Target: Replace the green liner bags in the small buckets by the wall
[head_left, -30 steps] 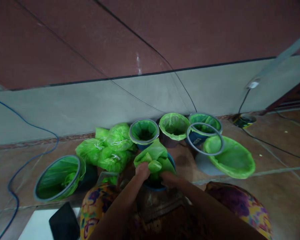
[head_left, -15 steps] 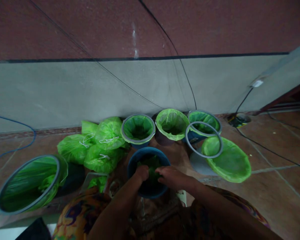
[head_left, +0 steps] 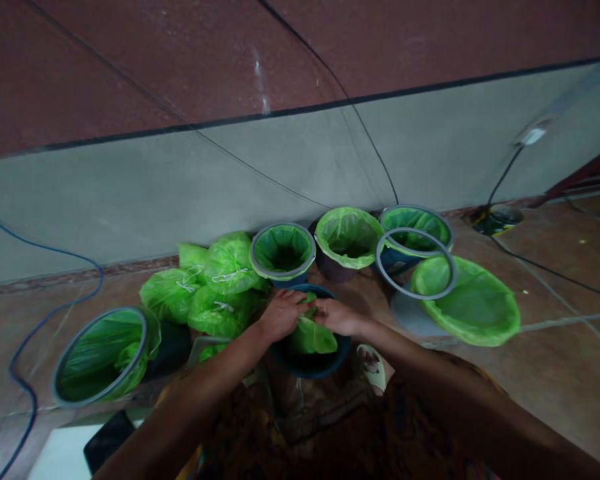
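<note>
I hold a green plastic bag (head_left: 314, 340) between my left hand (head_left: 283, 315) and my right hand (head_left: 337, 315), the fingers of both drawn in narrow on its upper end; how each fingertip grips it is hard to make out. The bag hangs bunched over the mouth of a blue bin (head_left: 306, 372) in front of me, and I can't tell how deep it reaches. Just beyond stands a ring-topped bin (head_left: 280, 274) lined in green, then a brownish bin (head_left: 337, 269) with its liner folded outward. A loose grey ring (head_left: 414, 295) leans beside a grey bin (head_left: 409, 316), whose green liner (head_left: 480, 303) spreads wide to my right. On my left, green bags tied with white strings (head_left: 226, 265) are heaped near the wall (head_left: 130, 207), and a dark bin (head_left: 169, 348) lies tipped on the tiled floor (head_left: 45, 347), its lined mouth facing left.
</note>
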{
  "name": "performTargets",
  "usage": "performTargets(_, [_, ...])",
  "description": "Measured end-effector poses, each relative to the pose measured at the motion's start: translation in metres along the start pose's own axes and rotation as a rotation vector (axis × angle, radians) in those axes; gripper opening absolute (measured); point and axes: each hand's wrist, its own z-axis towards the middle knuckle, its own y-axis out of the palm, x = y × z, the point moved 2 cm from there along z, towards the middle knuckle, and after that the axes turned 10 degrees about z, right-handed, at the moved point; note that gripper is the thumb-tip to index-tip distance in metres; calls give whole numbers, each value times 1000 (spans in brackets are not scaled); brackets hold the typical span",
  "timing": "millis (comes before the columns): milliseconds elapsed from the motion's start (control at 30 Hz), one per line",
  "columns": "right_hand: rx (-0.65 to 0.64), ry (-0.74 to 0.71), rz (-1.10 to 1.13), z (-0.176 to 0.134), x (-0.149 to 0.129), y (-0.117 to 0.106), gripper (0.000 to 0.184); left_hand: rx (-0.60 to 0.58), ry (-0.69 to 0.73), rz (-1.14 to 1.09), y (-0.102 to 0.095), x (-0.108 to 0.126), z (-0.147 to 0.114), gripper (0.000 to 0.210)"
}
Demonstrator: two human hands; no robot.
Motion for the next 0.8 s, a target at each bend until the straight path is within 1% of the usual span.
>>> performTargets(67, [4,28,95,4,10,9,24,24,-88,-20,4,3,-1,40])
performTargets(100, [26,40,115,6,13,12,21,29,-160,-28,7,4,-1,44])
performTargets(167, [76,68,99,9,16,15,15,17,-376,-33,12,5,0,57])
performTargets(233, [116,128,50,10,17,12,13,-40,-613,-59,14,1,1,73])
performTargets(267, [134,171,37,10,18,10,14,-77,-704,-95,14,-2,1,79])
performTargets(333, [166,281,58,9,21,4,14,-142,-800,-224,13,-8,2,82])
performTargets(433, [191,422,184,10,30,1,12,-178,-821,-520,15,-13,3,73])
performTargets(500, [192,465,298,13,34,4,13,-185,-800,-669,18,-9,6,72])
performTargets(533, [183,474,351,15,35,7,13,-192,-785,-680,20,-5,7,73])
performTargets(567, [167,475,393,17,35,9,14,-209,-763,-643,23,-1,9,70])
performTargets(633, [111,454,398,18,36,11,14,-284,-684,-486,27,6,12,51])
performTargets(667, [71,426,341,19,36,9,14,-331,-632,-402,29,7,12,39])
performTargets(700, [31,385,238,18,37,6,15,-373,-585,-331,31,5,12,31])
performTargets(767, [-33,297,-62,14,43,-5,16,-420,-553,-224,32,-4,9,28])
performTargets(800, [-58,267,-216,11,47,-12,17,-422,-571,-174,31,-12,7,28])
